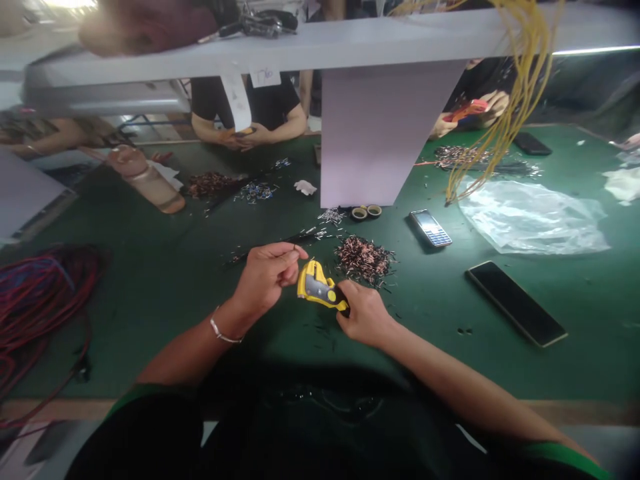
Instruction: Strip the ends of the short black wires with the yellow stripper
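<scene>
My right hand [367,313] is wrapped round the dark handles of a yellow and grey wire stripper [320,290], its head pointing left. Close by that head, my left hand [270,273] pinches a thin dark wire [296,247] between thumb and forefinger. Whether the wire touches the tool's jaws I cannot tell. Just beyond the tool is a heap of short wire pieces with copper-coloured and black parts [365,259]. Behind my left hand lie several black wires with shiny ends [305,236], and a small pile of silvery terminals [331,216] sits past them.
On the green table [165,320] are a keypad phone [431,229], a smartphone [516,303], tape rolls [367,212], a plastic bag [535,217], a bottle [147,180] and red wire coils [45,300]. Yellow wires [525,87] hang from the overhead shelf [390,37]. Co-workers sit opposite.
</scene>
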Demonstrator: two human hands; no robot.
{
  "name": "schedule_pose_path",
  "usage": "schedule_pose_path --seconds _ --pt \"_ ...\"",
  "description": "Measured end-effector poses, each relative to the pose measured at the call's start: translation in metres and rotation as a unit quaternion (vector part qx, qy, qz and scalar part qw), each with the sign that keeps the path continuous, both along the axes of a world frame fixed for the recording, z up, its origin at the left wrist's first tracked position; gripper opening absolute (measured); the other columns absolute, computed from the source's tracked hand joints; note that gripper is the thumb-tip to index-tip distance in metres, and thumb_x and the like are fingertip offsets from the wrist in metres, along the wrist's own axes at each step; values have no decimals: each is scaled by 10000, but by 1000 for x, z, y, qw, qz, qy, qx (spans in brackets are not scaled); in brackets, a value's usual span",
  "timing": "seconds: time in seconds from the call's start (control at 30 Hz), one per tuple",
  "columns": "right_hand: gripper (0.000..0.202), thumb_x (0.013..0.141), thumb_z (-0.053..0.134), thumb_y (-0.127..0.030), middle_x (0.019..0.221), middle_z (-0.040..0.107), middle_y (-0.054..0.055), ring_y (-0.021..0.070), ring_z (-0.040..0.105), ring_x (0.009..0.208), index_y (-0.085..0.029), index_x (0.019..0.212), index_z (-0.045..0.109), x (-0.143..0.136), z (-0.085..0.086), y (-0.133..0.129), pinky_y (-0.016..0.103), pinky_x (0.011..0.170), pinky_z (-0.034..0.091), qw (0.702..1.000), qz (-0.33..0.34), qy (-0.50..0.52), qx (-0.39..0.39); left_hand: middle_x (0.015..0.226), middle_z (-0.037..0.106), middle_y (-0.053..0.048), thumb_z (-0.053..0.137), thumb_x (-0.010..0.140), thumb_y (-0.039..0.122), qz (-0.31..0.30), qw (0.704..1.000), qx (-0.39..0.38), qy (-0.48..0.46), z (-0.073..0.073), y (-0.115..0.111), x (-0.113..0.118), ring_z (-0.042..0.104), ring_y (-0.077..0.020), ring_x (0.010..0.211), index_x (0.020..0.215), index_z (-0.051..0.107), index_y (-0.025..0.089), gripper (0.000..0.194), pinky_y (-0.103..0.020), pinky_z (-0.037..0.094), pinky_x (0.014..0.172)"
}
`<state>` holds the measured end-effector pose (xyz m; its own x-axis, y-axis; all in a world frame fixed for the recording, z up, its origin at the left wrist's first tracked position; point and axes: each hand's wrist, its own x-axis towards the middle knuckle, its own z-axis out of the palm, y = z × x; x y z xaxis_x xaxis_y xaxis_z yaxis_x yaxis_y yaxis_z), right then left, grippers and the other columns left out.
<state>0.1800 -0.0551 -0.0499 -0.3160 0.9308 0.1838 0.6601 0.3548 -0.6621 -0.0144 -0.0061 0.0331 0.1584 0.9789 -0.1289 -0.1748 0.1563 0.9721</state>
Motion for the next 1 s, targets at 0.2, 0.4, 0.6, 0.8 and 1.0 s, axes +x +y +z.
schedule_pose_path --seconds 0.2,0.4,0.6,0.8,1.0 --pt "197 556 516 -155 606 463 -44 113 408 540 -202 746 490 0 12 -8 242 504 312 954 -9 238 -180 459 341 49 630 763 158 -40 996 -54 -59 -6 5 -1 266 -44 420 724 690 113 84 -213 195 428" --pt "298 499 505 -157 548 501 -60 81 373 395 -182 794 534 -1 12 -10 226 389 273 819 2 430 -381 452 353 49 634 759 137 -32 996 -52 -66 -8 9 -2 261 -36 410 733 682 98 67 -203 190 424" --pt "246 522 518 -128 601 491 -48 97 412 530 -178 759 563 -2 16 -12 239 497 313 948 -1 239 -208 446 339 52 613 745 106 -25 995 -67 -68 -13 27 -12 252 -32 404 705 659 83 66 -189 186 415" --pt "258 535 552 -133 626 526 -21 130 454 518 -203 783 535 31 24 -9 259 457 341 893 -62 378 -236 443 321 67 623 712 64 59 997 4 -56 -7 44 -32 218 -25 400 707 657 84 41 -179 187 400" --pt "287 525 552 -97 637 528 -11 135 462 509 -193 796 546 59 29 3 291 463 368 806 -55 517 -282 469 340 60 613 777 136 25 997 -11 -72 -8 42 -28 234 -35 409 750 657 103 62 -183 198 400"
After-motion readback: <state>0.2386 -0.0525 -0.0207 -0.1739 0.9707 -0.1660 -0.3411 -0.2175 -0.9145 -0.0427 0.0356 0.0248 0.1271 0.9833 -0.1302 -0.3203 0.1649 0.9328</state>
